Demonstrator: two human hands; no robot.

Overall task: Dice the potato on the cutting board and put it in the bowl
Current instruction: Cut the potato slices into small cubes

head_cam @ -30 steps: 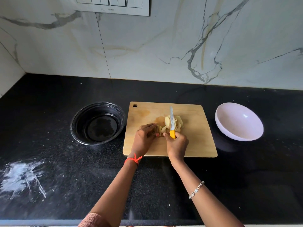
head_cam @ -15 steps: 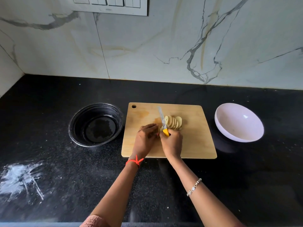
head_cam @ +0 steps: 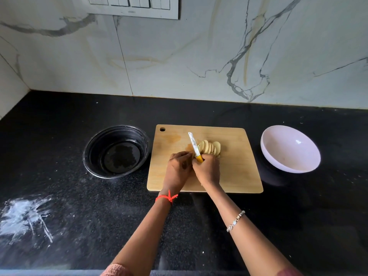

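Right hand [head_cam: 207, 170] clamped on small yellow-handled knife [head_cam: 194, 145], blade pointing far and slightly left. Fanned pale potato slices [head_cam: 211, 148] lie just right of the blade on the light wooden cutting board [head_cam: 239, 166], the row running left-right, right hand nearer. Left hand [head_cam: 178, 168] curled just left of the blade, its hold hidden. Pale pink bowl [head_cam: 289, 149] well right.

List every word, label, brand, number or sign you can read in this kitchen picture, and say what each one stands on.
No text can be read anywhere in this view.
Switch plate: no legible lettering.
Knife: only grey smears on the blade, no brand to make out.
Cutting board, black bowl, white bowl: plain, no marks.
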